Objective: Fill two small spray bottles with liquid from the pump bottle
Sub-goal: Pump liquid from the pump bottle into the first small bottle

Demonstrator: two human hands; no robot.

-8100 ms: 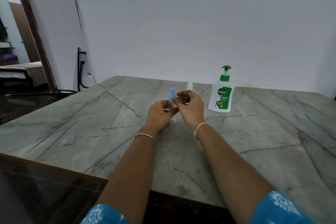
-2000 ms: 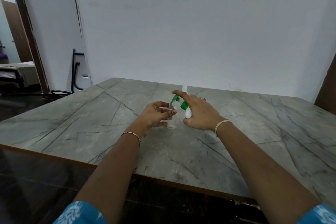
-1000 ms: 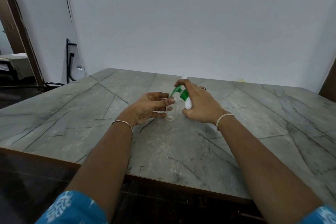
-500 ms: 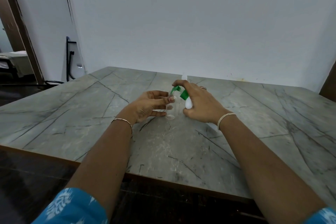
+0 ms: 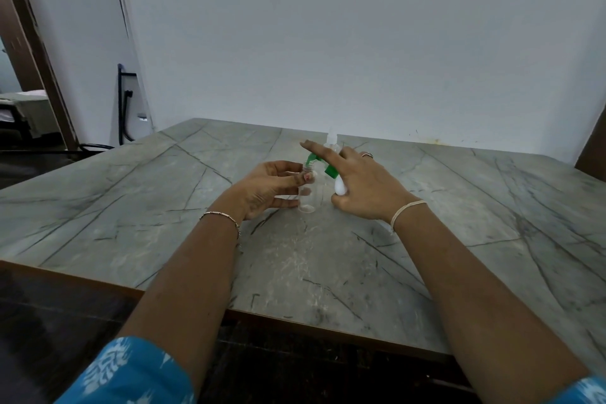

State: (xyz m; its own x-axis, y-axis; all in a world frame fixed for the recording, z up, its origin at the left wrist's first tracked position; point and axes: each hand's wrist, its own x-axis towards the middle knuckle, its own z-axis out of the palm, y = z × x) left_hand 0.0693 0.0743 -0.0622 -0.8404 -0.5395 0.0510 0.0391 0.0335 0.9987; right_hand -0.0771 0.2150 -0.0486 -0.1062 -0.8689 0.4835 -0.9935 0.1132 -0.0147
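A small clear spray bottle (image 5: 307, 197) without its cap stands upright on the grey marble table (image 5: 164, 207). My left hand (image 5: 265, 187) holds it by the neck and side. My right hand (image 5: 364, 184) grips the white pump bottle (image 5: 339, 186), tilted toward the small bottle. Its green pump head (image 5: 314, 161) points at the small bottle's mouth, and my forefinger lies stretched over the pump. A second small clear bottle (image 5: 331, 143) shows just behind my right hand, mostly hidden.
The table's wooden front edge (image 5: 295, 318) runs close to me. A white wall stands right behind the table. A black metal frame (image 5: 124, 108) leans by the wall at the left, near a doorway.
Both hands stay at the small bottle with the pump nozzle over its mouth. My right forefinger has lifted and stretched out over the pump head. Eight seconds ago the pump bottle stood alone at the right.
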